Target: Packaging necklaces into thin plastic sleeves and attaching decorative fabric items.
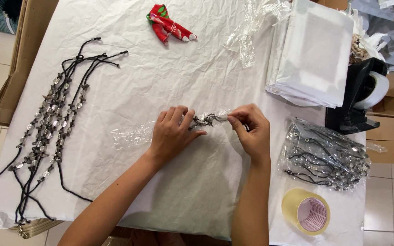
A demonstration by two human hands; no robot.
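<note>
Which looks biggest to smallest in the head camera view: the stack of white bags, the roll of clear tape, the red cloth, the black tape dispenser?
1. Stack of white bags
2. Black tape dispenser
3. and 4. Roll of clear tape and red cloth look about alike; the tape lies nearer the camera, so unsure.

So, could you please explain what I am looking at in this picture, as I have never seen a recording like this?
There is no machine here: a person works with two bare hands, filmed by one camera worn on the head and looking down. The left hand and right hand together hold a beaded cord partly inside a clear bag. They work over a table covered in white paper. To the left lie loose beaded cords; to the right, a pile of bagged cords, a tape roll, a black tape dispenser and a stack of white bags. A red cloth lies at the far edge.
</note>
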